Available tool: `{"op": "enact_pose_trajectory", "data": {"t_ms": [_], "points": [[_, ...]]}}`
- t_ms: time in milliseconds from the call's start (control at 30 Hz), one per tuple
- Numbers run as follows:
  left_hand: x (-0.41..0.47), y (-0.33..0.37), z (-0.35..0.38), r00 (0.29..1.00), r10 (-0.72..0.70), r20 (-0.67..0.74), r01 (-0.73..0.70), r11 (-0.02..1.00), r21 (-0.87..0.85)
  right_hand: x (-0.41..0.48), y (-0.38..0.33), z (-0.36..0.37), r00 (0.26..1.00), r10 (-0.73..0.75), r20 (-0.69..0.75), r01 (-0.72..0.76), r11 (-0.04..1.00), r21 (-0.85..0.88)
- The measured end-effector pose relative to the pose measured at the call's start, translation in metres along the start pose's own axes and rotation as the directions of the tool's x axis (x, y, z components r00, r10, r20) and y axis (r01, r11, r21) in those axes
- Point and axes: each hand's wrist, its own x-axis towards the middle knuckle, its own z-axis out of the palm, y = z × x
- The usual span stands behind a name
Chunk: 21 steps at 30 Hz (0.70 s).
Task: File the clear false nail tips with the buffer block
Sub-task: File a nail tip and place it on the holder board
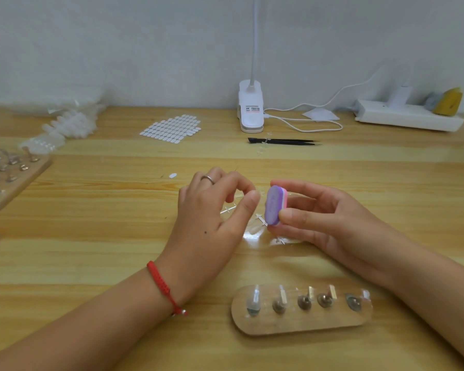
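I'm gripping buffer [273, 204] in right hand [332, 218], mid-frame; left hand [214, 210] pinching, can't tell what. Weak pinch risking tip flicking away.

I see only a narrow gap between my left fingers [248, 202] and the purple-and-pink oval buffer block [273, 206] gripped by my right fingers [292, 215]. Beneath those fingertips, loose clear plastic nail tips [257, 226] litter the light wooden table [105, 210]. Nearer than the fingers, an oval wooden stand with metal pegs [300, 321] blocks the way. Open tabletop runs left of the left fingers. Black pointed tweezers [284, 141] lie well beyond.
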Motion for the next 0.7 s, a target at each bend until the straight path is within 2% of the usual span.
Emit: {"op": "enact_pose_trajectory", "data": {"t_ms": [133, 233, 300, 433, 600, 700], "points": [[0.0, 0.0011, 0.0, 1.0, 0.001, -0.005, -0.001, 0.999, -0.035, -0.0002, 0.0014, 0.001, 1.0, -0.005, -0.001, 0.005, 0.999, -0.044], [0.0002, 0.0025, 0.0008, 0.999, -0.01, 0.041, 0.012, 0.999, -0.05, 0.0006, 0.0018, -0.0005, 0.999, -0.029, -0.044, 0.03, 0.999, 0.019], [0.0006, 0.0027, 0.0002, 1.0, -0.006, 0.013, 0.007, 0.994, -0.107, 0.0004, 0.0018, 0.0002, 0.998, -0.039, -0.05, 0.041, 0.999, 0.031], [0.0015, 0.0026, -0.0008, 0.999, 0.018, -0.037, -0.023, 0.99, -0.14, -0.0014, 0.0022, 0.0031, 1.0, -0.027, -0.012, 0.027, 0.998, -0.059], [0.0006, 0.0031, -0.0019, 0.998, 0.007, 0.065, 0.009, 0.969, -0.247, -0.0007, 0.0018, 0.0004, 0.998, -0.047, -0.047, 0.048, 0.999, 0.019], [0.0012, 0.0029, -0.0039, 1.0, 0.002, 0.021, 0.005, 0.953, -0.302, -0.0025, 0.0022, 0.0034, 0.999, -0.037, -0.009, 0.036, 0.996, -0.083]]}}
